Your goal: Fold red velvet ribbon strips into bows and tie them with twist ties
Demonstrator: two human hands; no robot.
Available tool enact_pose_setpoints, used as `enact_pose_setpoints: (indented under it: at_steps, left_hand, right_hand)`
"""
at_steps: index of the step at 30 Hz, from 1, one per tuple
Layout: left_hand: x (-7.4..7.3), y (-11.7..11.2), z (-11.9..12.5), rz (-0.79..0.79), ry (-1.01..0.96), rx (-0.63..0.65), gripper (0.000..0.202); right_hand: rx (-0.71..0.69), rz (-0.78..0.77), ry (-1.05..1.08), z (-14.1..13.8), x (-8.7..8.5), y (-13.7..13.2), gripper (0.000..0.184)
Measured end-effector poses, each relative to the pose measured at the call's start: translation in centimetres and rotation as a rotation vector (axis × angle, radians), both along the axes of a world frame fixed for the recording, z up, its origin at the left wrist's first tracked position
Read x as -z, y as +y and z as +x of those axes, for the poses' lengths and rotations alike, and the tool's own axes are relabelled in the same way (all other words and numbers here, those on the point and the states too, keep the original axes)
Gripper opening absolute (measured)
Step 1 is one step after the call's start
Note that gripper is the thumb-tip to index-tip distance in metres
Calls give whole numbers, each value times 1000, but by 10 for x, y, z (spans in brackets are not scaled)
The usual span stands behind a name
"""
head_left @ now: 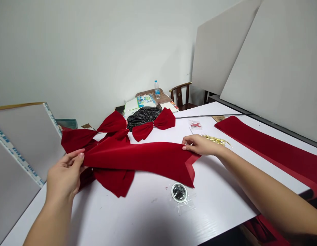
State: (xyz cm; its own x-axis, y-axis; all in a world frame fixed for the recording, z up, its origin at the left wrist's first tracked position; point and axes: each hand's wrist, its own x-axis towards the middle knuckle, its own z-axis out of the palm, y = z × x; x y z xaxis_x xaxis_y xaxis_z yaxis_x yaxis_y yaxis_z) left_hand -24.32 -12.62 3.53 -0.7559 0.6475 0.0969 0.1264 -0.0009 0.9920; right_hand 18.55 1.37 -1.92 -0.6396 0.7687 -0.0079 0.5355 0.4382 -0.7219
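Left hand (63, 174) gripping a wide red velvet band (138, 160) at its left end, fingers (80, 155) curled closed around the edge, the exact hold partly hidden by the folds. Right hand (201, 145) at the band's far edge near its right end, fingers (190, 139) pressed together, thumb and forefinger seemingly pinching the velvet. Band stretched across the middle of the white tabletop (138, 218), its right end cut into a notched tail with a paler backing showing. Under and beyond its left end, a large red velvet bow (78, 140); farther off, a second velvet bow (153, 124) against a black plastic bag (144, 116). On the near side of the band, a roll of clear tape (178, 192). Just beyond the right hand, gold tinsel strands (217, 140) and a small clear packet (195, 125); along the right side, another red velvet strip (276, 147).

Main risks: a slack pinch letting the band slip and crease, loose tape sticking to the velvet pile, or a dragged band end scattering the tinsel.
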Motion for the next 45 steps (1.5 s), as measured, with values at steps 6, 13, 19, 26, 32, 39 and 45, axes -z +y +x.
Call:
enact_pose_setpoints:
  at_steps: [6, 13, 19, 26, 32, 39, 45]
  left_hand:
    - [10, -19, -11, -339, -94, 224, 47]
    - [-6, 3, 0, -601, 139, 331, 46]
    - [-7, 21, 12, -604, 252, 394, 58]
    - [-4, 12, 8, -370, 23, 307, 47]
    - [10, 6, -8, -315, -27, 186, 48]
    - [29, 4, -20, -267, -192, 306, 85]
    - [37, 6, -27, -254, -312, 145, 91]
  right_hand:
    - [89, -108, 187, 2, 30, 11, 38]
    - [2, 70, 63, 5, 40, 6, 31]
    - [-27, 139, 25, 9, 44, 9, 31]
    - [0, -14, 138, 25, 36, 15, 43]
    - [9, 4, 143, 33, 36, 18, 40]
    - [28, 75, 166, 32, 40, 20, 35]
    - [31, 8, 251, 32, 43, 19, 35]
